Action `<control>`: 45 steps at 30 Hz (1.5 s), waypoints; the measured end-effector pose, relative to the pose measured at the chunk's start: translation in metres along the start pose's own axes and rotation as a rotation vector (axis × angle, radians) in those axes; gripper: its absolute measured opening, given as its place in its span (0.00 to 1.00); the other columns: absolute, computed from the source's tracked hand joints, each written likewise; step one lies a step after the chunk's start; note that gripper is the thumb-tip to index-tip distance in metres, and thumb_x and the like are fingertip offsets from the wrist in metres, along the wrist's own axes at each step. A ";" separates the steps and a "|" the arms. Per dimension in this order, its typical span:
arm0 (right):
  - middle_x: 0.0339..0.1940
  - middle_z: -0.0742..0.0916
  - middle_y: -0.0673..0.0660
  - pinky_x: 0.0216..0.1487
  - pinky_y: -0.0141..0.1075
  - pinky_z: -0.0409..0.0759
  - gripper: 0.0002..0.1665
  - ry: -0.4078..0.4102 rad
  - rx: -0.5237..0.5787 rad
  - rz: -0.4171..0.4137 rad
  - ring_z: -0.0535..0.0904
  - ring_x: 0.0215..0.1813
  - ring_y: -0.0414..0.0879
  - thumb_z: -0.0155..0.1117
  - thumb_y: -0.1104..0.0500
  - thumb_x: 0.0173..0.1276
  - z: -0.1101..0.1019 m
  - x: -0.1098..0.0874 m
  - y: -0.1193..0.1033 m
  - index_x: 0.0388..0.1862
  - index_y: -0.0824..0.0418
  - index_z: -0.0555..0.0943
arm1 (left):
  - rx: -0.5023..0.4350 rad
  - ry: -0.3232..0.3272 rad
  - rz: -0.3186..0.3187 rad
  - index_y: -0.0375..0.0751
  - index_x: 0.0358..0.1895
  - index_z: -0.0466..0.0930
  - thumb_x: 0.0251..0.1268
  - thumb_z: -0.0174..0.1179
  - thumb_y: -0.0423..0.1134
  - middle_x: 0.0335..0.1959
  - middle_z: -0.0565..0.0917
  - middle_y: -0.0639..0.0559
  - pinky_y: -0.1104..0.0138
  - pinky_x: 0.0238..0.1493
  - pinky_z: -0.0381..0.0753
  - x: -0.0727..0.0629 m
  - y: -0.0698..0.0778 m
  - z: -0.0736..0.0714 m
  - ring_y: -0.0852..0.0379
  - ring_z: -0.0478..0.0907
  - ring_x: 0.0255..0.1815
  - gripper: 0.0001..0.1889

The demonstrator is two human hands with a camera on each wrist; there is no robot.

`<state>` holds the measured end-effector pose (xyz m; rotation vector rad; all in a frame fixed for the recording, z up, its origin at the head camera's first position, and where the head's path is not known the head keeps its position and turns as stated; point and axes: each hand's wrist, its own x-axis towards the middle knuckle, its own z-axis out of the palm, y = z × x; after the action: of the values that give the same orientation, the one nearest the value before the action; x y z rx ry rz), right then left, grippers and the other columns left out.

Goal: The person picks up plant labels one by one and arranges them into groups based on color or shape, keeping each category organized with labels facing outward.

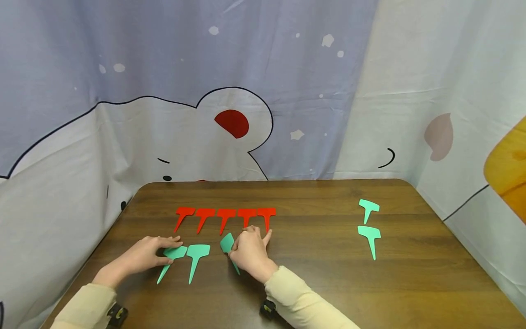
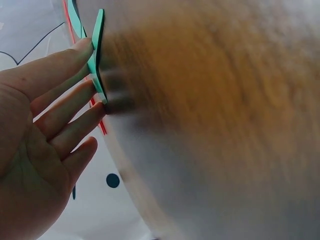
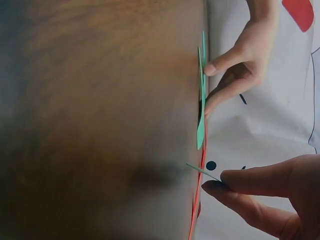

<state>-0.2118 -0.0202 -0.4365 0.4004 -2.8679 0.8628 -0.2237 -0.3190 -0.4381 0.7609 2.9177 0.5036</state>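
My left hand (image 1: 141, 256) rests on the leftmost green T-shaped plant label (image 1: 176, 252), its fairly straight fingers at the head and thumb beside the stem. That label lies on the table. Just to its right lies a second green label (image 1: 198, 251), untouched. Between thumb and fingertip, my right hand (image 1: 251, 253) pinches a third green label (image 1: 227, 243) by its edge. In the right wrist view this held label (image 3: 200, 171) is tilted and seen edge-on. A row of several red T-shaped plant labels (image 1: 226, 214) lies behind both hands; my right hand partly covers some stems.
Two more green labels, one farther back (image 1: 369, 205) and one nearer (image 1: 369, 232), lie on the right side of the brown wooden table (image 1: 312, 274). A patterned curtain (image 1: 304, 91) hangs behind the table's back edge.
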 end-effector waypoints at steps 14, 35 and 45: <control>0.46 0.86 0.57 0.62 0.75 0.44 0.17 -0.005 -0.139 0.006 0.68 0.68 0.62 0.65 0.64 0.44 0.011 0.001 -0.007 0.03 0.52 0.72 | 0.008 -0.014 0.022 0.47 0.58 0.80 0.52 0.68 0.42 0.62 0.77 0.48 0.45 0.57 0.72 0.000 -0.001 0.000 0.41 0.73 0.63 0.25; 0.46 0.85 0.58 0.62 0.74 0.49 0.16 -0.002 -0.236 0.020 0.68 0.68 0.60 0.65 0.63 0.43 0.020 0.001 -0.021 0.06 0.54 0.69 | 0.005 -0.008 0.016 0.47 0.58 0.80 0.52 0.69 0.42 0.62 0.77 0.49 0.46 0.57 0.73 0.000 -0.001 -0.001 0.41 0.73 0.63 0.26; 0.41 0.84 0.55 0.63 0.72 0.50 0.17 0.028 -0.206 0.065 0.70 0.62 0.57 0.67 0.60 0.43 0.023 0.001 -0.022 0.04 0.53 0.69 | 0.003 -0.009 0.003 0.46 0.58 0.80 0.52 0.69 0.42 0.62 0.77 0.49 0.45 0.57 0.72 0.000 0.001 -0.002 0.41 0.73 0.63 0.26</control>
<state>-0.2076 -0.0514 -0.4438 0.2718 -2.9193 0.5690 -0.2236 -0.3193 -0.4359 0.7665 2.9098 0.4955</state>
